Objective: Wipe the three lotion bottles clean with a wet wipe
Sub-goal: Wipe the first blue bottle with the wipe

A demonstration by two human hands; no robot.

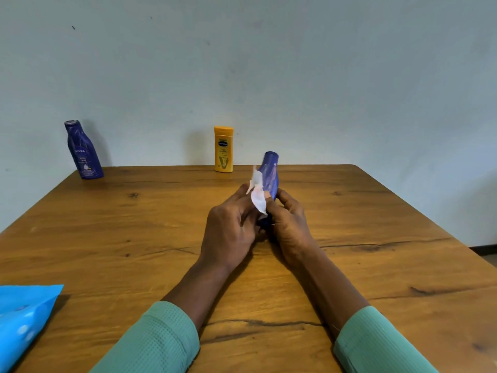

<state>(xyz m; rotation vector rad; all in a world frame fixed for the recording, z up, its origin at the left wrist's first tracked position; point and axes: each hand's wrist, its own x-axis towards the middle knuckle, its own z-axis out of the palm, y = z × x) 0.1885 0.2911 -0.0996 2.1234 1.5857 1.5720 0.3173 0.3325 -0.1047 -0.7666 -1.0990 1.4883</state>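
Observation:
A small blue lotion bottle [270, 173] is held above the middle of the wooden table [134, 238], tilted with one end pointing away from me. My right hand [289, 227] grips its lower part. My left hand [228, 232] pinches a white wet wipe [257, 196] against the bottle's left side. A larger dark blue lotion bottle [84, 150] stands upright at the far left corner. A yellow lotion bottle [223, 149] stands upright at the far edge, near the middle.
A bright blue wet-wipe pack [24, 319] lies at the near left edge of the table. A pale wall rises directly behind the far edge. The table's right corner drops off toward the floor.

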